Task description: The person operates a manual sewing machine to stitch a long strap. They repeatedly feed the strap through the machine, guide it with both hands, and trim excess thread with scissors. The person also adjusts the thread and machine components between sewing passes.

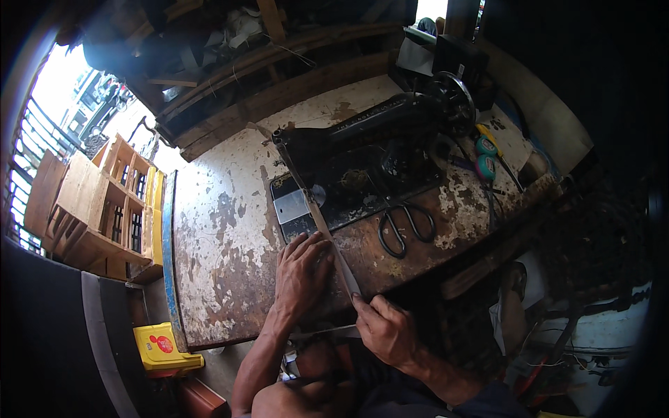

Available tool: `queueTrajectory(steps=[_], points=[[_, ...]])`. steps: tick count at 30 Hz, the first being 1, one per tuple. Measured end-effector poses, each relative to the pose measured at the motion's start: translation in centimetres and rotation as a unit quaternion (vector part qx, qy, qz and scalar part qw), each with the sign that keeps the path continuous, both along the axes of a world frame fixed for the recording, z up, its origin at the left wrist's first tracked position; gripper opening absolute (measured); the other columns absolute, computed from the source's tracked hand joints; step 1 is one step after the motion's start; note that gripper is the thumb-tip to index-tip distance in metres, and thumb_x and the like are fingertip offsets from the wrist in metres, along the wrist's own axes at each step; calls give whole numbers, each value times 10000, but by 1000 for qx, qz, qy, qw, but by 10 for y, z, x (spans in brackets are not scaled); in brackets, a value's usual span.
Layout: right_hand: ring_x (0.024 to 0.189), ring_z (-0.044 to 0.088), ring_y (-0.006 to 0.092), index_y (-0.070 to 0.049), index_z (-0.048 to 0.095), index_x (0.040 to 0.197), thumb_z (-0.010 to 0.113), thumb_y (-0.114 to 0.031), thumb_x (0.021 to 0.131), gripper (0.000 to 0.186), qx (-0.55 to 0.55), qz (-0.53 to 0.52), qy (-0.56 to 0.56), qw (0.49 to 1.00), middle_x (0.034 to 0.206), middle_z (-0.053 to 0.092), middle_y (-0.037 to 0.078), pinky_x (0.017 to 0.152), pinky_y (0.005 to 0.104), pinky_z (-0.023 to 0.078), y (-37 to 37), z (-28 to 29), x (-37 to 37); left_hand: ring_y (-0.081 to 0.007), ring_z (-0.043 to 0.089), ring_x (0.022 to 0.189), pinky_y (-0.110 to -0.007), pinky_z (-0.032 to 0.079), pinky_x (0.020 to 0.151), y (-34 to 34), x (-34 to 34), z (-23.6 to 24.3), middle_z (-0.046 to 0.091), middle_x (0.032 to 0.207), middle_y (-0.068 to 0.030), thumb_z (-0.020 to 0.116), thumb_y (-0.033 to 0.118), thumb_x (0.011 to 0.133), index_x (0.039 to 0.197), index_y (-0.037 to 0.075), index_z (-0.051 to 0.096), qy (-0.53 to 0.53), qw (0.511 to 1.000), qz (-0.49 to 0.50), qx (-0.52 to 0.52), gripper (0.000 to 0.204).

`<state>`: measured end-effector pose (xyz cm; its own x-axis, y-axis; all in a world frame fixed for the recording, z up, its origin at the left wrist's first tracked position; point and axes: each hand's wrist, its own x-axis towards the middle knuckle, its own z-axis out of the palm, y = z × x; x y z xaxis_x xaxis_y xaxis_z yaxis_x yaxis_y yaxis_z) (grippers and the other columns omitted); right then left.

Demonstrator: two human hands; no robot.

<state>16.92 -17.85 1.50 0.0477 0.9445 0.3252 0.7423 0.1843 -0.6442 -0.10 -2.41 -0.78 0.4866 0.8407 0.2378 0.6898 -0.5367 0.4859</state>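
A black sewing machine (pixel 369 115) stands on the worn wooden table (pixel 216 279). From its needle area, a narrow light strip of fabric (pixel 337 253) runs toward me over the table edge. My right hand (pixel 390 331) pinches the near end of this strip between thumb and fingers. Beside the strip, my left hand (pixel 301 273) lies on the table with fingers stretched out, just in front of the shiny metal plate (pixel 291 206). Whether its thumb touches the strip, I cannot tell. Black-handled scissors (pixel 404 205) rest right of the strip, partly on the machine's base.
Two round teal items (pixel 486 157) and a yellow-handled tool (pixel 489 138) lie right of the machine. A slatted wooden frame (pixel 115 202) is at the left. Below it sits a yellow plastic container (pixel 167 348). Wooden beams (pixel 279 87) run behind the table.
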Motion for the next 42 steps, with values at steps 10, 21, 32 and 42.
queueTrajectory(steps=[10,21,32,42], points=[[705,714,280,5,762,1208,741,-34,903,308,-33,38,-9,999,812,622,104,626,381,609,0,-10,1,-345,575,1398,-496,421,1172,-6,4,-6,686,1449,-89,764,298,963,1268,129,766,21,999,12,34,349],[791,727,369,19,722,1286,698,-129,997,325,-126,8,188,974,925,706,183,695,428,585,-11,-20,3,-341,573,1379,-514,412,1159,-10,13,-8,670,1473,-50,788,323,929,1224,161,764,37,997,30,64,338],[846,741,382,39,709,1298,686,-163,1012,350,-166,4,227,960,951,719,207,750,421,583,-6,-13,5,-380,492,1423,-533,357,1185,-5,13,9,599,1544,-50,749,332,905,1311,91,676,70,998,-2,-4,477],[837,737,392,77,705,1278,671,-150,1016,348,-142,0,205,968,945,712,226,746,432,583,9,-8,2,-415,442,1459,-553,316,1212,-5,15,2,546,1598,-43,724,321,889,1361,115,661,67,997,22,17,519]])
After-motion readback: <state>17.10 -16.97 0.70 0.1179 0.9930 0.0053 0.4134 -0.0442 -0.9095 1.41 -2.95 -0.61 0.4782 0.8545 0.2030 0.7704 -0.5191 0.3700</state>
